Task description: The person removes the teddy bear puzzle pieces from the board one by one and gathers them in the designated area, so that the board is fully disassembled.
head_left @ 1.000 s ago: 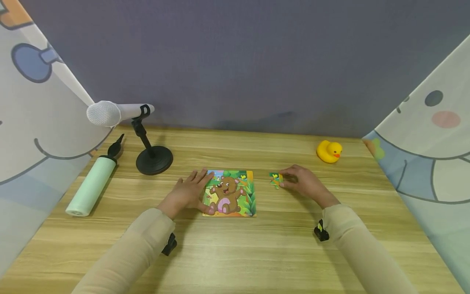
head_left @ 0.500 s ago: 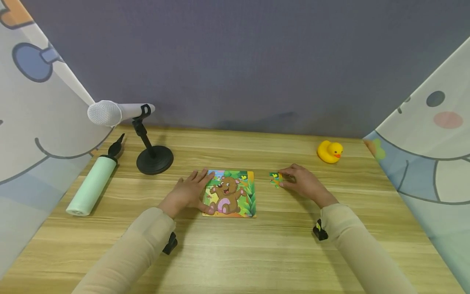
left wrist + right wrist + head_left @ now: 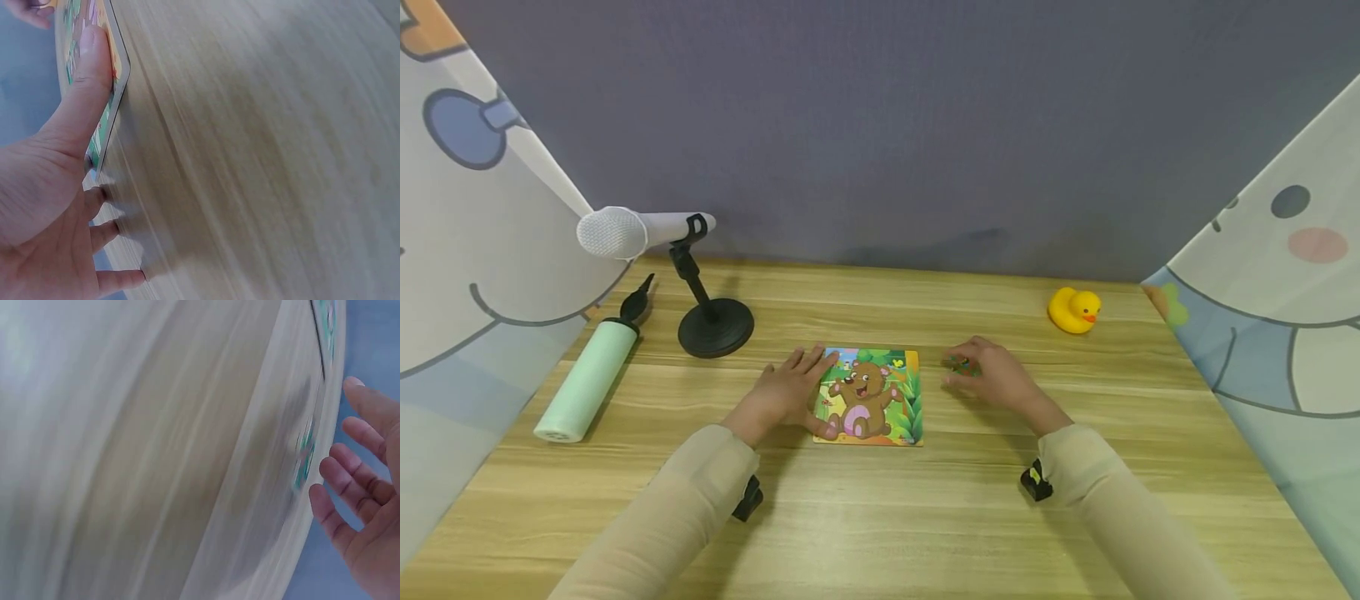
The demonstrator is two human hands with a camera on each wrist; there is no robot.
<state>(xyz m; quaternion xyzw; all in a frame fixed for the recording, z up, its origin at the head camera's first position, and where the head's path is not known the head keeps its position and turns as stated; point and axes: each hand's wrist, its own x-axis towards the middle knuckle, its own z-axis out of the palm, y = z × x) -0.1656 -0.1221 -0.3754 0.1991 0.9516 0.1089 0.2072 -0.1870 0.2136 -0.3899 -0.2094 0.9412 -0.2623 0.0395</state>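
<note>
A bear picture puzzle [image 3: 880, 398] lies flat on the wooden table, a little left of the middle. My left hand [image 3: 784, 395] rests on its left side with fingers spread, and the thumb lies over the near left corner. In the left wrist view the thumb presses on the puzzle [image 3: 104, 134], while other fingertips touch the table. My right hand [image 3: 997, 377] hovers right of the puzzle, over a small green puzzle piece [image 3: 962, 365] that it partly covers. From the right wrist, the piece [image 3: 304, 456] appears on the tabletop, apart from the loosely bent fingers.
A white microphone [image 3: 615, 232] on a black stand [image 3: 717, 327] is at the back left. Beside it lies a mint-green hand pump [image 3: 587, 379] with a black nozzle. A yellow rubber duck [image 3: 1073, 311] sits at the back right. A grey panel [image 3: 880, 142] rises behind the table [image 3: 880, 525].
My right hand has shifted left over the piece, and its fingers have come off the piece's right edge and spread apart. My left hand and the puzzle have stayed in place.
</note>
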